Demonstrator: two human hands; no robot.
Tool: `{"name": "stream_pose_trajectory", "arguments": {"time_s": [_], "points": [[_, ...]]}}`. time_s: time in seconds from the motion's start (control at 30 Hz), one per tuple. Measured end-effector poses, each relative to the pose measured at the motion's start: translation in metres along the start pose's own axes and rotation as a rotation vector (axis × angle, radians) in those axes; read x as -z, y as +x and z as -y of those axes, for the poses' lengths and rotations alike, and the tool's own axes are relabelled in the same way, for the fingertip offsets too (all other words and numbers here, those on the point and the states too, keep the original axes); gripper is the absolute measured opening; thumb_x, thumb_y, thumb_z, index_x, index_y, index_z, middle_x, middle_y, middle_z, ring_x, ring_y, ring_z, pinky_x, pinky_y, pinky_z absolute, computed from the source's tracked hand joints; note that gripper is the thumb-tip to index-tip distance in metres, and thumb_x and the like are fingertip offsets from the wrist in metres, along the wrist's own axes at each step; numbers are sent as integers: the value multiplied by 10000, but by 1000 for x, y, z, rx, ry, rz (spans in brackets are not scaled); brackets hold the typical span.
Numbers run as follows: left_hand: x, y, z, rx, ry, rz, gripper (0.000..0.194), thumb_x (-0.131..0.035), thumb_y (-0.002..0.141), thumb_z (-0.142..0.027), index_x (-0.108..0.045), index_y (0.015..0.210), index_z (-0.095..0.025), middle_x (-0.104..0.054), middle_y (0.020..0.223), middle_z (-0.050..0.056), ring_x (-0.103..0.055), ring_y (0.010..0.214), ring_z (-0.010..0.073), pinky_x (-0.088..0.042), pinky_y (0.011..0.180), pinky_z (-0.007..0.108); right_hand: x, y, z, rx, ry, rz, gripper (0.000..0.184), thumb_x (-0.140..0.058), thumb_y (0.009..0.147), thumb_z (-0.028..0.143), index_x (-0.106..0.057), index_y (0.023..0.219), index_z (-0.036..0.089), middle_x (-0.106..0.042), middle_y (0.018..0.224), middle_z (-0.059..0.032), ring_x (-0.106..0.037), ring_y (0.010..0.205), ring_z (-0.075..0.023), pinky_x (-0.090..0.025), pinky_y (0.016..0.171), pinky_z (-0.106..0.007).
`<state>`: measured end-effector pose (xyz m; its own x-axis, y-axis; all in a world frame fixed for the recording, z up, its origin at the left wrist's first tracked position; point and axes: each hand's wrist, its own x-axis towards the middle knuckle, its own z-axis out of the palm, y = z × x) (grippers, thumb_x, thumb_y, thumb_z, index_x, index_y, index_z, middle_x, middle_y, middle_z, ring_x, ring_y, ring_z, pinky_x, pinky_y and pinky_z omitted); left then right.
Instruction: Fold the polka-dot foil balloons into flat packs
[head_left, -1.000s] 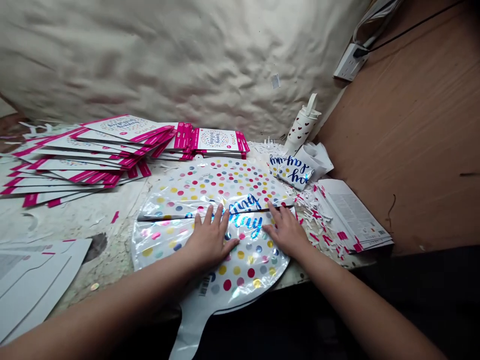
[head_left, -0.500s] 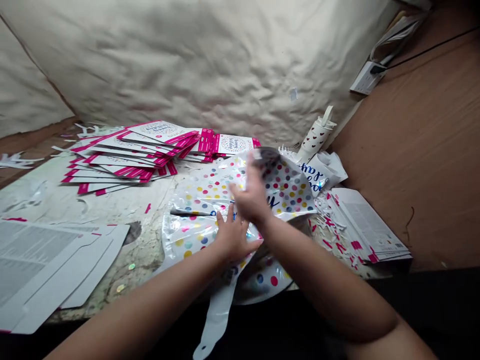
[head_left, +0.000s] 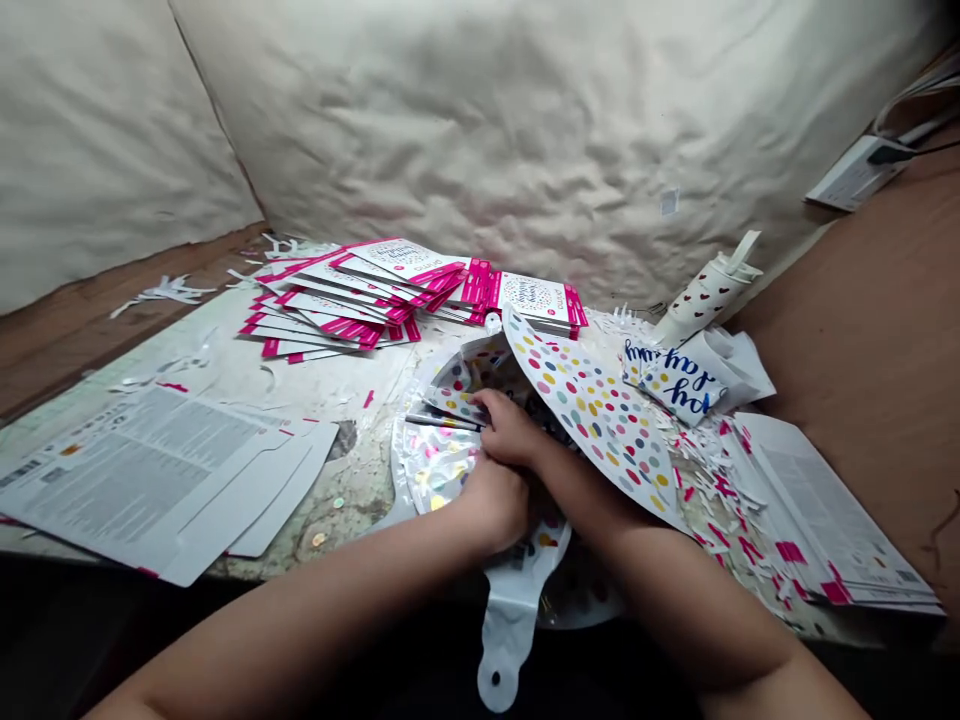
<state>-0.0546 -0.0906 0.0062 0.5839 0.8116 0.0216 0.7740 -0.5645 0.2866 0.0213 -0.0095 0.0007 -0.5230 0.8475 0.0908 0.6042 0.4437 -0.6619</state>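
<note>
A flat foil balloon [head_left: 600, 410] printed with coloured dots lies partly folded at the table's front edge, with one large flap raised on the right. My right hand [head_left: 510, 428] is closed around a fold near the balloon's middle. Just below it, my left hand [head_left: 493, 503] is curled against the silvery foil; its fingertips are hidden, but it seems to grip the foil. The balloon's pale tail [head_left: 501, 640], with a hole at its end, hangs over the front edge.
Pink-and-white printed packs [head_left: 337, 300] lie piled at the back. Grey printed card sleeves [head_left: 150, 470] rest at left, more card sleeves [head_left: 832, 510] at right beside paper scraps [head_left: 720, 490]. A heart-patterned tumbler [head_left: 705, 300] leans near crumpled printed foil [head_left: 675, 375].
The right part of the balloon has been lifted into a raised flap. My hands went from spread on the foil to closed on it. The view has shifted left.
</note>
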Motion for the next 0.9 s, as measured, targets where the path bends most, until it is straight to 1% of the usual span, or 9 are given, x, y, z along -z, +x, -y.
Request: {"name": "stream_pose_trajectory", "arguments": {"time_s": [0.1,0.23,0.3,0.43,0.53,0.6,0.7,0.8,0.9], "points": [[21,-19,26,-19,61,88,98,-573,802,-187,-642,840,-129,-633,836,81,-597,787,194,-483,759,345,-4,0,-5,66,7,39,377,-464,616,-19,-599,923,154,-586,1037,-69,-551,996,-175,-435,906,-294],[55,-27,86,69,344,-64,322,-433,772,-57,-613,1037,-98,-586,1056,171,-523,998,296,-397,851,447,-12,-1,0,91,0,1,318,-549,644,74,-609,946,152,-562,1105,-79,-530,1035,-188,-414,933,-291],[68,-25,105,59,491,-65,270,-420,779,-73,-642,925,-120,-602,966,157,-522,943,301,-388,813,454,-16,-1,2,46,-14,-70,328,-581,665,159,-599,992,141,-531,1150,-111,-505,1067,-232,-394,957,-352],[72,-19,85,53,546,-173,266,-361,846,-97,-622,827,-143,-591,846,127,-526,810,257,-404,705,393,-26,6,4,-33,-25,-190,216,-539,681,145,-625,878,160,-581,1035,-106,-512,1025,-268,-378,953,-419],[50,-22,44,-41,364,-82,237,-416,883,-247,-625,863,-136,-604,846,118,-546,772,234,-428,672,350,-20,13,2,-43,26,-277,207,-474,667,78,-625,758,187,-633,895,-60,-563,930,-223,-415,918,-366],[32,-26,31,-54,239,15,456,-547,793,-490,-604,1062,-126,-590,1068,173,-543,956,307,-435,784,403,-1,13,-6,-55,89,-394,230,-442,694,101,-621,807,190,-652,883,-45,-586,897,-193,-444,885,-325],[18,-36,47,93,136,147,975,-602,588,-716,-322,1388,-235,-266,1438,212,-295,1245,475,-303,934,588,53,-2,-38,-123,191,-685,273,-361,790,217,-563,966,164,-644,956,-66,-599,899,-170,-472,844,-311],[29,-46,81,191,96,267,995,-591,584,-728,-181,1412,-360,-93,1500,157,-122,1314,484,-210,950,663,118,-34,-85,-259,298,-1098,322,-333,827,387,-514,962,158,-619,954,-84,-601,894,-184,-496,791,-330],[50,-43,91,218,150,284,849,-577,633,-699,-341,1365,-340,-186,1483,155,-114,1328,456,-202,955,667,156,-62,-117,-320,341,-1299,320,-404,788,455,-505,894,170,-610,937,-91,-600,896,-208,-506,766,-355]]}}
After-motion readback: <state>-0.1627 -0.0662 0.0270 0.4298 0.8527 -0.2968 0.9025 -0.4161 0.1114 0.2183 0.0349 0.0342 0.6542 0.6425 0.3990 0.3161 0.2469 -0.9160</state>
